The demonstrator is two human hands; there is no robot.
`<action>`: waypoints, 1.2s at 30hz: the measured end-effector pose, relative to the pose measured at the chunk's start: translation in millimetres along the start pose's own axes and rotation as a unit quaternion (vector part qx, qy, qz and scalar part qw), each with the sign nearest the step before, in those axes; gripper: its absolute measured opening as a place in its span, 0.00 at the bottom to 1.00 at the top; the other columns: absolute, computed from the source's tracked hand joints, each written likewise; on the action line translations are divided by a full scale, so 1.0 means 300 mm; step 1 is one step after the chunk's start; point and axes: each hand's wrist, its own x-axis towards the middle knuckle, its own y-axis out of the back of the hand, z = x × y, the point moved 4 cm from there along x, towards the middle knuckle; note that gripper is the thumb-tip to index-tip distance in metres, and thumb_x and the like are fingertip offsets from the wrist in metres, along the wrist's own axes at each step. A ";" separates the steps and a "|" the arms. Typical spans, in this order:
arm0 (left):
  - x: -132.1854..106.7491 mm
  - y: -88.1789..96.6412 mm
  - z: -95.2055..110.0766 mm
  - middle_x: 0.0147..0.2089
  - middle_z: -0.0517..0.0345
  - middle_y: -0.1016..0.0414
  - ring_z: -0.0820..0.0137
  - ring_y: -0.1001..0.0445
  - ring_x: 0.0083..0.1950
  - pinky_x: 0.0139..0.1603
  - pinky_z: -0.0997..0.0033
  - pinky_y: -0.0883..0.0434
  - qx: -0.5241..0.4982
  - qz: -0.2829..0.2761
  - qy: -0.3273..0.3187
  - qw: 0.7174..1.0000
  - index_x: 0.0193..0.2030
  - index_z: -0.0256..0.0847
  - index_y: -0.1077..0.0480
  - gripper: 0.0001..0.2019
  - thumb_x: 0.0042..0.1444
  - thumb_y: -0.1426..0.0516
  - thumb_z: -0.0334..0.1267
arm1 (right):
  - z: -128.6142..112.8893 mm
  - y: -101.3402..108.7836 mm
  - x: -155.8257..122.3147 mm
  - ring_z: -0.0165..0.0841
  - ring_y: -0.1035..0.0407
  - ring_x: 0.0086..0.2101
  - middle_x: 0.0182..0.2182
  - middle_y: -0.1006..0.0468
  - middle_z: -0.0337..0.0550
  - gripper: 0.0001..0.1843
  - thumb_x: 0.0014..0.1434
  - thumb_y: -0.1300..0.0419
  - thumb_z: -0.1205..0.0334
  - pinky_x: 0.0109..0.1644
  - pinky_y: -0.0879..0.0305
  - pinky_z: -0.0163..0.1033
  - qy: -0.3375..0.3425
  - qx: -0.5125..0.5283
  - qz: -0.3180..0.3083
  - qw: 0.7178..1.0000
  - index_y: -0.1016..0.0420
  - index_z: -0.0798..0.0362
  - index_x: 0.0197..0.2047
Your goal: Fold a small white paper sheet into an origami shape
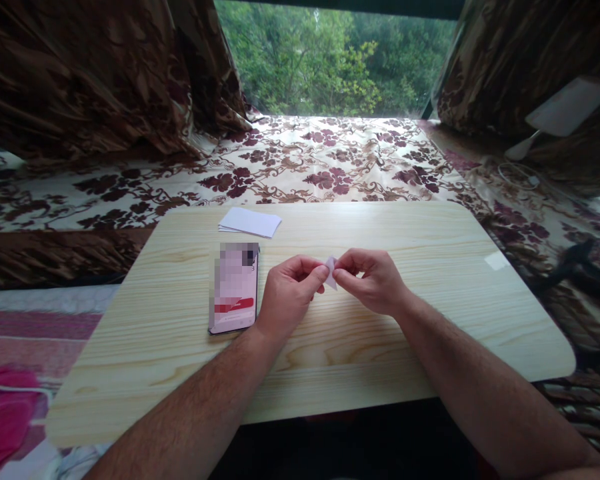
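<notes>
My left hand (287, 293) and my right hand (373, 280) meet over the middle of a light wooden table (430, 300). Both pinch a small folded piece of white paper (331, 272) between their fingertips, held just above the tabletop. A phone (234, 288) lies flat with its screen lit, just left of my left hand. A small stack of white paper sheets (250, 222) rests near the table's far edge, behind the phone.
A floral cloth (330, 160) covers the surface behind the table, below a window with trees. Brown patterned curtains (95, 73) hang at both sides. A white cable (517, 175) lies at the right. Pink fabric (5, 413) sits at lower left.
</notes>
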 end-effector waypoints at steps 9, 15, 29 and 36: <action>-0.003 -0.010 -0.005 0.22 0.62 0.32 0.77 0.37 0.22 0.24 0.76 0.40 0.052 -0.069 0.029 0.996 0.31 0.37 0.29 0.14 0.59 0.40 0.47 | 0.025 -0.006 0.003 0.26 0.41 0.24 0.23 0.29 0.37 0.05 0.54 0.41 0.67 0.28 0.44 0.33 -0.027 0.025 -0.052 0.998 0.27 0.56 0.28; -0.007 -0.014 0.006 0.22 0.64 0.36 0.77 0.42 0.22 0.24 0.75 0.43 0.094 -0.097 0.016 0.991 0.31 0.38 0.30 0.14 0.59 0.41 0.47 | 0.024 -0.002 0.003 0.25 0.42 0.24 0.22 0.31 0.35 0.05 0.55 0.40 0.65 0.28 0.45 0.32 -0.028 0.035 -0.084 0.996 0.27 0.57 0.29; -0.006 -0.015 0.029 0.23 0.64 0.36 0.75 0.41 0.26 0.27 0.73 0.44 0.164 -0.138 -0.037 0.976 0.26 0.38 0.31 0.15 0.59 0.43 0.46 | 0.010 0.015 -0.001 0.24 0.41 0.23 0.21 0.31 0.34 0.05 0.54 0.41 0.67 0.26 0.46 0.31 -0.012 -0.048 -0.129 0.990 0.25 0.56 0.28; -0.008 -0.014 0.028 0.24 0.63 0.35 0.75 0.41 0.26 0.26 0.74 0.43 0.150 -0.125 -0.031 0.980 0.27 0.38 0.31 0.15 0.59 0.43 0.45 | 0.017 0.012 0.003 0.24 0.42 0.23 0.20 0.31 0.34 0.05 0.53 0.39 0.65 0.25 0.47 0.30 -0.001 -0.069 -0.107 0.992 0.26 0.56 0.27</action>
